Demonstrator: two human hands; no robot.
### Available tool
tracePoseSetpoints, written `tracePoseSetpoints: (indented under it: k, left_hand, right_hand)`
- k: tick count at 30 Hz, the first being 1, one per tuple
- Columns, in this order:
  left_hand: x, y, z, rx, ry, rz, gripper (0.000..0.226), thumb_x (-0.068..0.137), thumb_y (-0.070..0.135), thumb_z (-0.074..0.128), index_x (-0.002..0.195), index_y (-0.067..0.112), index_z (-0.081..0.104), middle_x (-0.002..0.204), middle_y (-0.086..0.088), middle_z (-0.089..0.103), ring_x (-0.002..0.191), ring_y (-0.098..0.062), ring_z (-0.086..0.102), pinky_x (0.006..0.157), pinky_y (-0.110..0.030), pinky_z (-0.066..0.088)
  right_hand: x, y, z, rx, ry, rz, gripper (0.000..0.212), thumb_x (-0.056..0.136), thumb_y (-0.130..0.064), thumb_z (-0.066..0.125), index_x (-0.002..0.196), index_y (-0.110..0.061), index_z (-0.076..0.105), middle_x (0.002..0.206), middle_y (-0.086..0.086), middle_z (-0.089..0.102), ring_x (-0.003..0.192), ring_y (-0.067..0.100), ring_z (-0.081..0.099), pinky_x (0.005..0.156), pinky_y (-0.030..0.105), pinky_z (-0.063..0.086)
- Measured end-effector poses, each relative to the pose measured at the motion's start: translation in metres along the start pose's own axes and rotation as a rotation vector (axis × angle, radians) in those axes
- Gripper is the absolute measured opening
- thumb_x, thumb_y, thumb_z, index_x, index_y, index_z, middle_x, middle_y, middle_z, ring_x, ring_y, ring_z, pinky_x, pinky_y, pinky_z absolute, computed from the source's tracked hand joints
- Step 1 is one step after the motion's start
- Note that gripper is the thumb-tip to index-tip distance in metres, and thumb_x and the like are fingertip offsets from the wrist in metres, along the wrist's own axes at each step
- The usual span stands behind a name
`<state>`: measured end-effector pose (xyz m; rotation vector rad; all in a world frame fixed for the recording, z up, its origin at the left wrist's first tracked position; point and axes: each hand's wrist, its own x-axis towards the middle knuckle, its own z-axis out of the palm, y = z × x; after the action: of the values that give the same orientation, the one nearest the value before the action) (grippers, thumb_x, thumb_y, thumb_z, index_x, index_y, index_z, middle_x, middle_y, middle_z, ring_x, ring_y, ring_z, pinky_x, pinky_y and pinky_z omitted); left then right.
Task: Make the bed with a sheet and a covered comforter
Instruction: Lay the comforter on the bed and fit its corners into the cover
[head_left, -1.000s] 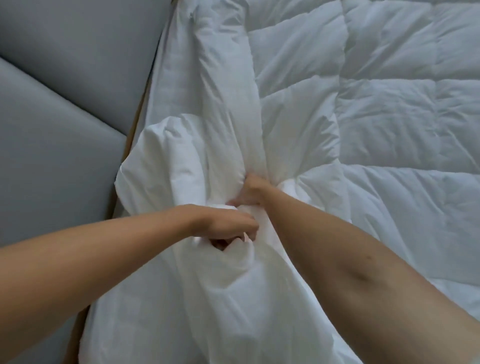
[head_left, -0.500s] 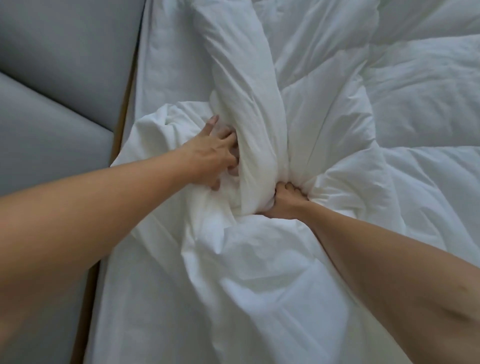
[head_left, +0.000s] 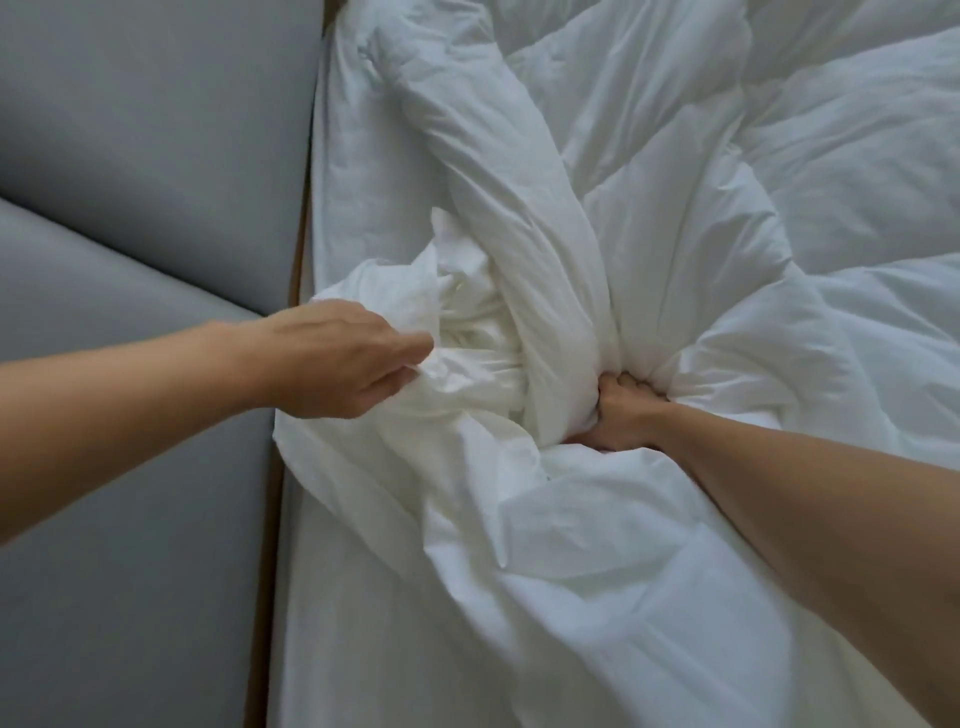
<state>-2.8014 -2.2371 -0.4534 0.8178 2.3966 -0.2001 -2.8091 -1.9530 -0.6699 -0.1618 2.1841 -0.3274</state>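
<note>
The left hand (head_left: 337, 358) reaches in from the left and pinches the loose white cover (head_left: 467, 322). The right hand (head_left: 623, 410) makes a tight fist around the bunched comforter (head_left: 519, 234). Both lie on the bed's white sheet (head_left: 332, 597), beside a grey padded wall (head_left: 145, 156). The comforter's long roll runs up and away from the fist.

Filling the left side, grey padded panels (head_left: 130, 156), meeting along a slanting seam. Running down their right edge, a thin brown strip (head_left: 271, 519).
</note>
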Motion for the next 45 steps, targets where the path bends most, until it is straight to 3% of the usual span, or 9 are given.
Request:
tracePoseSetpoints:
  k: [6,10,16,23,33,37,39,42,45]
  left_hand:
    - [0.066,-0.008,0.008,-0.141,-0.137,-0.555,0.065,0.092,0.075,0.034,0.14,0.034,0.047,0.137,-0.004,0.053,0.124,-0.03,0.05,0.089,-0.041,0.04]
    - [0.109,-0.018,0.014,-0.074,-0.139,-0.753,0.091,0.076,0.054,0.075,0.148,0.024,0.028,0.133,-0.013,0.048,0.12,-0.037,0.053,0.087,-0.045,0.046]
    - [0.096,-0.073,-0.022,0.052,-0.054,-0.83,0.055,0.085,0.019,0.06,0.139,0.021,0.055,0.13,-0.012,0.061,0.116,-0.035,0.062,0.094,-0.043,0.051]
    - [0.091,-0.094,-0.071,0.148,0.081,-0.944,0.086,0.093,0.022,0.057,0.161,0.028,0.004,0.152,-0.02,0.037,0.138,-0.041,0.039,0.11,-0.053,0.032]
    - [0.092,-0.038,0.017,-0.449,-0.019,-0.84,0.047,0.084,0.029,0.074,0.126,0.014,0.059,0.125,-0.011,0.064,0.113,-0.035,0.061,0.087,-0.034,0.05]
    - [0.063,-0.039,0.005,-0.506,-0.101,-0.933,0.041,0.078,0.036,0.081,0.101,0.008,0.063,0.099,-0.01,0.067,0.089,-0.031,0.063,0.074,-0.033,0.05]
    - [0.048,-0.044,-0.002,-0.598,-0.105,-0.99,0.043,0.069,0.022,0.089,0.097,0.0,0.064,0.099,-0.016,0.069,0.088,-0.033,0.068,0.08,-0.041,0.059]
    - [0.022,-0.048,-0.013,-0.846,0.087,-1.032,0.041,0.058,-0.002,0.087,0.094,-0.008,0.068,0.098,-0.027,0.071,0.083,-0.041,0.07,0.078,-0.058,0.059]
    - [-0.004,-0.049,-0.015,-0.911,0.276,-1.038,0.038,0.062,-0.012,0.073,0.1,-0.008,0.068,0.1,-0.032,0.068,0.076,-0.042,0.066,0.07,-0.051,0.057]
  right_hand:
    - [0.001,0.0,-0.001,-0.016,-0.022,0.01,0.121,0.06,-0.082,0.069,0.149,-0.014,0.024,0.149,0.011,0.035,0.14,0.034,0.034,0.114,0.041,0.03]
    - [0.007,0.002,0.001,-0.019,-0.025,0.014,0.119,0.06,-0.081,0.068,0.148,-0.013,0.025,0.147,0.012,0.037,0.139,0.034,0.035,0.113,0.041,0.031]
    - [0.006,0.001,0.002,-0.013,0.006,0.011,0.123,0.056,-0.087,0.066,0.148,-0.015,0.026,0.151,0.011,0.036,0.14,0.032,0.035,0.115,0.042,0.03]
    - [-0.004,-0.004,-0.007,0.004,-0.016,0.033,0.128,0.052,-0.089,0.066,0.149,-0.016,0.025,0.151,0.009,0.035,0.141,0.03,0.036,0.115,0.04,0.03]
    - [-0.02,-0.015,-0.021,0.151,-0.06,0.077,0.138,0.043,-0.081,0.076,0.152,-0.015,0.026,0.153,0.008,0.035,0.142,0.029,0.036,0.117,0.039,0.031]
    - [-0.049,-0.04,-0.043,0.181,0.05,-0.09,0.046,0.062,-0.045,0.083,0.099,-0.021,0.071,0.096,-0.002,0.07,0.089,0.019,0.065,0.073,0.028,0.053]
    - [-0.068,-0.071,-0.054,0.32,0.228,-0.301,0.022,0.073,-0.027,0.074,0.06,-0.02,0.057,0.058,-0.007,0.054,0.057,0.012,0.052,0.051,0.025,0.04]
    - [-0.064,-0.126,-0.072,0.599,0.392,-0.427,0.007,0.085,-0.02,0.065,0.079,-0.018,0.065,0.075,-0.004,0.068,0.069,0.01,0.065,0.064,0.023,0.054]
    - [-0.04,-0.157,-0.081,0.527,0.049,-0.217,0.014,0.092,-0.014,0.061,0.096,-0.001,0.065,0.082,0.012,0.072,0.064,0.023,0.07,0.056,0.03,0.061]
